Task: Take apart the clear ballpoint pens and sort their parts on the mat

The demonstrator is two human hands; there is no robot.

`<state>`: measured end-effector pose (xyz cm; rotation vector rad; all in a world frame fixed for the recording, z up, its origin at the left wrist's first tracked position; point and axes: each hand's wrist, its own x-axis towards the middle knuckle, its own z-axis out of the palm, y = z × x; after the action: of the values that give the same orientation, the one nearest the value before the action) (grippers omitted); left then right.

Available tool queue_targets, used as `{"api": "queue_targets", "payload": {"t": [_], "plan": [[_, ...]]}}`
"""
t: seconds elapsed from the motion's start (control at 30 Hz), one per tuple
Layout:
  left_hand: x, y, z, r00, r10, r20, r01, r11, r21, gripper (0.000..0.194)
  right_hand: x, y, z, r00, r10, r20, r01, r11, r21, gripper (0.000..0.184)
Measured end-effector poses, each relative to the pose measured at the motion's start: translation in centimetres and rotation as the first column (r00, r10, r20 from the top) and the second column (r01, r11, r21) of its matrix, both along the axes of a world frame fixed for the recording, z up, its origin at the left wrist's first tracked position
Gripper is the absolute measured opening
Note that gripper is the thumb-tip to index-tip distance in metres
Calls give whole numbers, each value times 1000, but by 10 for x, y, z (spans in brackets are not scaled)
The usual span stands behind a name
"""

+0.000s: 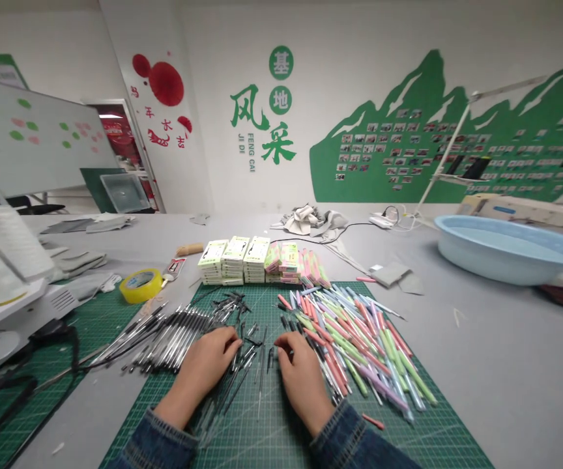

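My left hand (208, 357) is closed, its fingers curled over loose black pen parts and thin refills (235, 381) on the green cutting mat (330, 449). Left of it lies a row of clear pen barrels (178, 335) with dark ends. My right hand (302, 374) is also closed, thumb and fingers bent together beside a small black pen cap (270, 358). Whatever either hand pinches is hidden. To the right spreads a pile of coloured pens (354, 339) in pink, green, blue and purple. Thin refills (262, 371) lie between the hands.
Stacked small boxes (235, 257) stand behind the mat. Yellow tape (141, 286) and a glue tube (173, 270) lie left. A sewing machine (12, 319) occupies the left edge; a blue basin (511, 251) sits far right. Grey cloth scraps (315, 221) lie at the back.
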<state>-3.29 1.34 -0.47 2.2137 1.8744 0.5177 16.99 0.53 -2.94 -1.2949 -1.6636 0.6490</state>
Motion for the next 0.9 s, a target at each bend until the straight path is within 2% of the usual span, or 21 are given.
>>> {"api": "queue_targets", "payload": {"t": [0.5, 0.9], "plan": [[3, 2, -3, 991, -78, 111, 72, 996, 60, 30, -1, -1, -3, 1000, -20, -1, 20, 1000, 18, 20], [4, 4, -8, 994, -89, 62, 88, 996, 24, 32, -1, -4, -1, 999, -45, 10, 45, 999, 29, 21]]}}
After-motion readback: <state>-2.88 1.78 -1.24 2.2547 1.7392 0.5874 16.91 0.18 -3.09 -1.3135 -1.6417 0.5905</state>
